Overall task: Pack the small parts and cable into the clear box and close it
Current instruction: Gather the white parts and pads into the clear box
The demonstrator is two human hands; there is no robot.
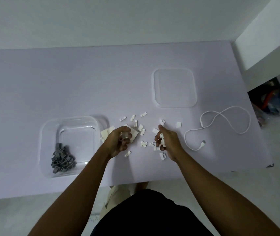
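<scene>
Table [67,79]: plain pale lilac-white, no pattern. Clear box [50,133]: colourless transparent plastic, holding a heap of dark grey clips [62,158]. Lid [174,88]: colourless, transparent, unmarked. Small parts [141,128]: white, scattered, plain. Flat pads [106,133]: off-white to cream. Cable [224,123]: white throughout, with a silver-grey metal plug [203,142] and a small dark band near one end. Garment [149,217] at the lower edge: black, plain.

The left hand [120,140] covers part of the white sheets [107,133] and hides how many white clips [140,127] it holds, the right hand [165,142] hides its count too, and the dark things [270,97] far right are too blurry to tell
</scene>
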